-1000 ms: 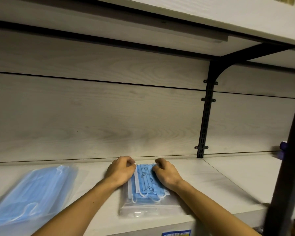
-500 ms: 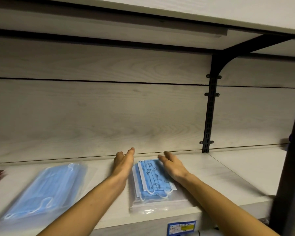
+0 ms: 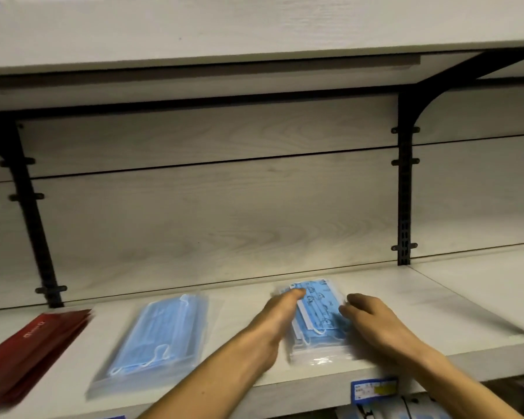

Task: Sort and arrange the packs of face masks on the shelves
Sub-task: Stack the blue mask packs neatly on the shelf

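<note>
A clear pack of printed blue face masks (image 3: 319, 313) lies flat on the pale wooden shelf (image 3: 436, 309), near its front edge. My left hand (image 3: 280, 309) lies along the pack's left side with fingers straight, touching it. My right hand (image 3: 368, 316) rests against the pack's right side, fingers loosely bent and touching its edge. Further left lies a bigger clear pack of plain blue masks (image 3: 155, 337), untouched. A red pack (image 3: 34, 346) sits at the far left of the same shelf.
Black metal brackets (image 3: 403, 189) stand at the back on the right and left (image 3: 34, 225). Another shelf board (image 3: 254, 31) hangs overhead. A blue and yellow price label (image 3: 374, 388) is on the shelf's front edge. More packs show below at the bottom right.
The view has pulled back and shifted left, bringing the red pack into sight. Both hands, which gripped the printed pack a second ago, now lie loosely against its sides.
</note>
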{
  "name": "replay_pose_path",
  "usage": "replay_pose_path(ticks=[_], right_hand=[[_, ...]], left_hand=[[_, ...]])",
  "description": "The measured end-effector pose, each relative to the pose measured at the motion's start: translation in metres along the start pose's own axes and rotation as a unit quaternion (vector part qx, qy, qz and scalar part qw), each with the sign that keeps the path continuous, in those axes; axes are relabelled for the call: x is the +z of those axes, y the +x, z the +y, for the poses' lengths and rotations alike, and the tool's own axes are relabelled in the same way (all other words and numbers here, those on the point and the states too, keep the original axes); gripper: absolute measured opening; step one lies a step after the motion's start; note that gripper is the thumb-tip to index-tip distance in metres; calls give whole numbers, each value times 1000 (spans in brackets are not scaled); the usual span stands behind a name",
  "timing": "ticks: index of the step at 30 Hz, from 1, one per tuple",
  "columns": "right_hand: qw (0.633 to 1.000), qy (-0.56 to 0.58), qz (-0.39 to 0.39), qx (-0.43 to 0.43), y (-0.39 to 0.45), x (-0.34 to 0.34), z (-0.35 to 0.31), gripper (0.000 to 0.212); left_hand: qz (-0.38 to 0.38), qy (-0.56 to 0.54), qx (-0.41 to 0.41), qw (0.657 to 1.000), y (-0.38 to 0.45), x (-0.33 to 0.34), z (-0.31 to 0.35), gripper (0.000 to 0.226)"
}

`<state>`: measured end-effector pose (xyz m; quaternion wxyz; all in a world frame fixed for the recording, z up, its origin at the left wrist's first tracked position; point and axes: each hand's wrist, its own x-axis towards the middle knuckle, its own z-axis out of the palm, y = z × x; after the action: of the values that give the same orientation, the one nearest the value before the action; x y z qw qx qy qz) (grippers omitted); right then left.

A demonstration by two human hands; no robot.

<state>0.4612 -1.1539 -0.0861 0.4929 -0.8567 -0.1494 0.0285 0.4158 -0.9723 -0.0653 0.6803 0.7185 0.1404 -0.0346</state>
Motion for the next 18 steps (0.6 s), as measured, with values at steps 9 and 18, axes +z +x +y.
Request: replay_pose_path(ticks=[9, 18], right_hand=[[977, -121, 158, -82, -12, 20, -23, 60], [992, -54, -47, -102, -12, 162, -106, 71]], left_hand=[[105, 162, 109, 975, -38, -50, 15, 66], [257, 273, 119, 920, -56, -191, -1, 47]])
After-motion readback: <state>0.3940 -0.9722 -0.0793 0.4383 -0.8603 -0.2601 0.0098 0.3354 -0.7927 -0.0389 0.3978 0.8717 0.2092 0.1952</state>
